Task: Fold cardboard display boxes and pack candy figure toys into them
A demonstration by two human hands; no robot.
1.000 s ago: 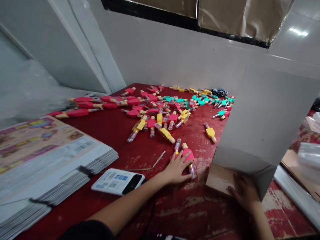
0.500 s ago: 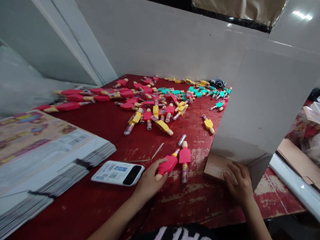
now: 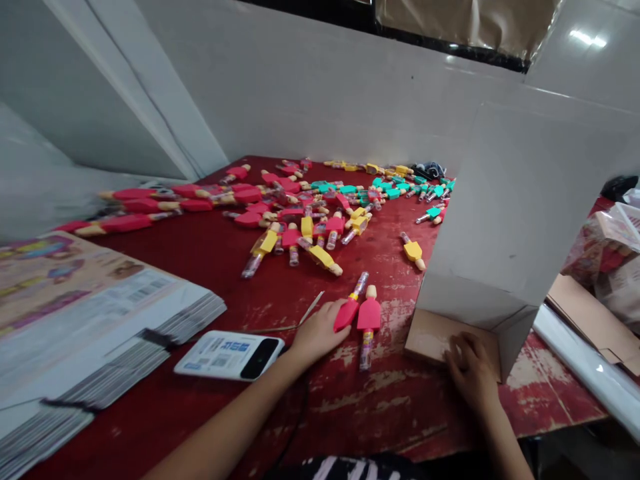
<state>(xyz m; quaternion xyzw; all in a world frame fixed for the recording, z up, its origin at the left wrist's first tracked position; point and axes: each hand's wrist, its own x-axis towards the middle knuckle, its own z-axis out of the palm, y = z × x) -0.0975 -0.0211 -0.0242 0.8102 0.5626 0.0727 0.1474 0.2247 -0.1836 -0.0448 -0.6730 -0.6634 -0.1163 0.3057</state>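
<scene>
My left hand (image 3: 323, 327) is closed around a red popsicle-shaped plastic piece (image 3: 347, 313). A clear tube with a printed wrapper covers its far end. Just right of it lies a similar red piece (image 3: 369, 313) with a beige knob and a wrapped tube, flat on the table. My right hand (image 3: 470, 370) curls its fingers at the low front of an open cardboard box (image 3: 435, 333) with a tall grey-white back panel. The fingertips hide what is under them. A white phone-like device (image 3: 227, 355) lies left of my left hand.
Red, yellow and green pieces (image 3: 300, 200) are heaped across the back of the worn red table (image 3: 390, 387). One yellow piece (image 3: 413, 251) lies apart. Strapped printed cardboard sheets (image 3: 100, 320) stand at left. Plastic-wrapped goods (image 3: 613, 247) and a clear roll (image 3: 575, 360) are at right.
The loose clear tube has left the table and now sits on the red piece's tip in my left hand. My right hand's fingers, stretched over the box before, are now curled.
</scene>
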